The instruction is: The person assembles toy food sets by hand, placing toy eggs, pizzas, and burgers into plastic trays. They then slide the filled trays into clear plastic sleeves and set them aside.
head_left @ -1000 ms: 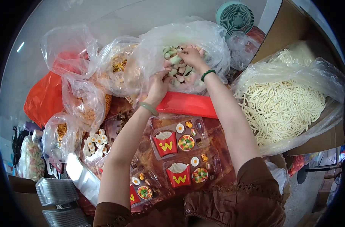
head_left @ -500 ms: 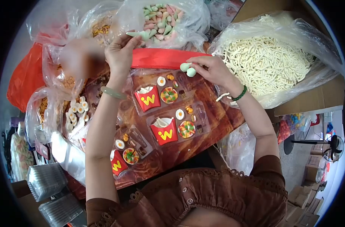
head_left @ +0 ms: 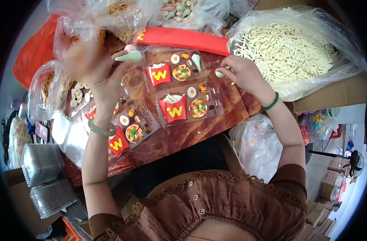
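My left hand (head_left: 107, 74) holds a pale green cone-shaped piece (head_left: 129, 56) and a pink one (head_left: 130, 47) at its fingertips, left of the red strip. Fingers pinched, my right hand (head_left: 240, 72) grips a pale green piece (head_left: 219, 74) at the right of the trays. In the upper clear tray, a green cone (head_left: 196, 62) lies beside a red fries box (head_left: 158, 74), an egg piece and a round pizza piece (head_left: 181, 72). The middle tray holds a similar red box (head_left: 173, 108) and pizza piece (head_left: 198, 108). Another filled tray (head_left: 151, 138) lies at lower left.
A big bag of cream-coloured sticks (head_left: 286, 52) stands at right. A long red strip (head_left: 183, 40) crosses the table's back, with a bag of pink and green cones (head_left: 179, 10) behind it. Egg pieces (head_left: 77, 95) lie at left. Stacked clear trays (head_left: 43, 162) stand at lower left.
A green cone now lies in the upper tray. My left hand has moved down and left and now shows a pink piece too. My right hand has shifted slightly right, and the view has shifted.
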A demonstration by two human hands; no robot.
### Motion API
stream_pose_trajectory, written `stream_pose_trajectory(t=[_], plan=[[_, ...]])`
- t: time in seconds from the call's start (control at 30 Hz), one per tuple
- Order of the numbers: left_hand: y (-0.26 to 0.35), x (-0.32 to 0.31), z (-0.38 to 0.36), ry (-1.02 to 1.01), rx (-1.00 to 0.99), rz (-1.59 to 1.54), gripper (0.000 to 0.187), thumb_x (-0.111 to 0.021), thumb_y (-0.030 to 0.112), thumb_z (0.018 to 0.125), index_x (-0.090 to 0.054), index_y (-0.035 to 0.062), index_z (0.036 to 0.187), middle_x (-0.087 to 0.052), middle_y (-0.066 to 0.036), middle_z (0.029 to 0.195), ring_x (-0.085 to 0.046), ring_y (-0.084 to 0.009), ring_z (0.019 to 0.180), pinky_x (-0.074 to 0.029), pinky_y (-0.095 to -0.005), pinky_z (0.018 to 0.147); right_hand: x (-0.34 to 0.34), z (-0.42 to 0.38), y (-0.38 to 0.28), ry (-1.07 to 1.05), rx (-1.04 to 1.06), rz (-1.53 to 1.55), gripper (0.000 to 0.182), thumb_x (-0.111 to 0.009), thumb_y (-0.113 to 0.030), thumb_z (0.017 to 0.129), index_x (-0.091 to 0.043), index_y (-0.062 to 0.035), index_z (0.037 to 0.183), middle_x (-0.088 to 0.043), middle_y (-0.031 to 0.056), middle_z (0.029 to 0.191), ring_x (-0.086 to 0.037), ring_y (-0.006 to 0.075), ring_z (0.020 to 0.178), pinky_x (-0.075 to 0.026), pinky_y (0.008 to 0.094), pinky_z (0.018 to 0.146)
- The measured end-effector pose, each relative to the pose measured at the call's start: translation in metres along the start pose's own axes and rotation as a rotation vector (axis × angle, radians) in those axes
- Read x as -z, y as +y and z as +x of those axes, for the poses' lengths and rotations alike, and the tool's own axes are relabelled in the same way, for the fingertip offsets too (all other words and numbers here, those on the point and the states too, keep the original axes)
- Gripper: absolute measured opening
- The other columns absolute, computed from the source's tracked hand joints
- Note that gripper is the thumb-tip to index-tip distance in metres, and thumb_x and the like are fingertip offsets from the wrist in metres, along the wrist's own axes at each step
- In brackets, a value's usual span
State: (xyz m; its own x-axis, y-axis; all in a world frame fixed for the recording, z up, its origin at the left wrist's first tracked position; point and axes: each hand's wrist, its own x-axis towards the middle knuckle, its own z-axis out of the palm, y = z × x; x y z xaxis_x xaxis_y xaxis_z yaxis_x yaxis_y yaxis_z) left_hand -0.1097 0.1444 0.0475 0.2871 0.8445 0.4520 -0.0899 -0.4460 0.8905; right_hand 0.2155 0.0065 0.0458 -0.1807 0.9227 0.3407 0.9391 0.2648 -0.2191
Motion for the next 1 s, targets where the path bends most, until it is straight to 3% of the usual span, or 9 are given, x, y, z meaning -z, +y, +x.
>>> stream_pose_trajectory(t=[0.1,0.13,0.27,0.37,0.57,0.63,0.73,0.87,1.0], plan=[[-0.006,0.032,-0.026,-0.022,-0.154,0.438,0.026,-0.073,0.0,0.075,-0.069,0.0038,0.1,-0.07,-0.008,0.094,-0.066,-0.0114,0.078,-0.053,-0.0245,0.067,-0.019,-0.034,-0.023,0.099,-0.017,0.078,0.018,-0.071,-0.017,0.079,-0.057,-0.0053,0.079,-0.056,0.0083,0.073,-0.057,0.026,0.066,-0.045,0.0358,0.056],[-0.007,0.044,-0.031,-0.065,-0.34,0.615,0.025,-0.074,0.001,0.074,-0.069,0.0031,0.098,-0.069,-0.009,0.092,-0.066,-0.0157,0.077,-0.052,-0.0262,0.066,-0.027,-0.042,-0.03,0.15,0.001,0.09,0.019,-0.072,-0.015,0.078,-0.056,-0.0052,0.078,-0.056,0.0078,0.073,-0.056,0.0251,0.065,-0.044,0.0355,0.055],[-0.02,0.074,-0.051,-0.176,-0.512,0.848,0.022,-0.07,0.001,0.073,-0.068,0.004,0.095,-0.067,-0.009,0.091,-0.063,-0.0235,0.08,-0.052,-0.032,0.069,-0.057,-0.065,-0.038,0.204,-0.021,0.189,0.022,-0.077,-0.01,0.073,-0.056,-0.0048,0.077,-0.056,0.0067,0.072,-0.055,0.0214,0.06,-0.042,0.031,0.05],[-0.037,0.08,-0.064,-0.277,-0.501,0.986,0.025,-0.064,0.001,0.071,-0.065,0.0045,0.097,-0.063,-0.007,0.091,-0.061,-0.0233,0.086,-0.052,-0.0344,0.073,-0.064,-0.074,-0.046,0.155,-0.165,0.243,0.026,-0.08,-0.014,0.069,-0.059,-0.004,0.082,-0.057,0.0074,0.075,-0.056,0.0204,0.064,-0.044,0.0292,0.053],[-0.053,0.065,-0.046,-0.389,-0.474,1.143,0.018,-0.062,0.006,0.073,-0.063,0.0041,0.091,-0.059,-0.011,0.089,-0.057,-0.0261,0.091,-0.051,-0.0344,0.074,-0.053,-0.078,-0.058,0.195,-0.086,0.224,0.026,-0.079,-0.014,0.071,-0.062,-0.0031,0.087,-0.061,0.0086,0.082,-0.06,0.0242,0.074,-0.049,0.0324,0.064],[-0.042,0.061,-0.05,-0.484,-0.192,1.203,0.018,-0.063,0.011,0.081,-0.064,0.0002,0.096,-0.061,-0.012,0.095,-0.054,-0.03,0.098,-0.047,-0.0379,0.084,-0.046,-0.085,-0.058,0.187,-0.12,0.235,0.024,-0.078,-0.012,0.071,-0.063,-0.0029,0.087,-0.062,0.0091,0.083,-0.06,0.0243,0.074,-0.049,0.0323,0.065],[-0.02,0.056,-0.066,-0.325,-0.281,1.135,0.021,-0.064,0.012,0.08,-0.063,-0.0013,0.096,-0.061,-0.014,0.098,-0.054,-0.0315,0.096,-0.047,-0.0386,0.084,-0.038,-0.088,-0.06,0.191,-0.151,0.256,0.02,-0.076,-0.008,0.072,-0.063,-0.0025,0.087,-0.062,0.0101,0.084,-0.06,0.0243,0.075,-0.049,0.0322,0.065],[0.009,0.027,-0.109,-0.456,-0.244,1.049,0.037,-0.056,-0.004,0.072,-0.058,-0.0074,0.109,-0.058,-0.018,0.106,-0.054,-0.0315,0.097,-0.049,-0.0368,0.085,-0.033,-0.072,-0.075,0.171,-0.077,0.332,0.018,-0.074,-0.005,0.073,-0.063,-0.0022,0.086,-0.062,0.0103,0.082,-0.06,0.0232,0.073,-0.048,0.0314,0.064],[0.008,0.003,-0.139,-0.558,-0.205,1.063,0.044,-0.055,-0.002,0.069,-0.056,-0.0095,0.112,-0.056,-0.021,0.111,-0.051,-0.0336,0.104,-0.049,-0.0358,0.086,-0.039,-0.03,-0.103,0.162,0.036,0.406,0.016,-0.074,-0.005,0.073,-0.063,-0.0024,0.085,-0.062,0.0091,0.081,-0.06,0.0218,0.07,-0.048,0.0305,0.061]])
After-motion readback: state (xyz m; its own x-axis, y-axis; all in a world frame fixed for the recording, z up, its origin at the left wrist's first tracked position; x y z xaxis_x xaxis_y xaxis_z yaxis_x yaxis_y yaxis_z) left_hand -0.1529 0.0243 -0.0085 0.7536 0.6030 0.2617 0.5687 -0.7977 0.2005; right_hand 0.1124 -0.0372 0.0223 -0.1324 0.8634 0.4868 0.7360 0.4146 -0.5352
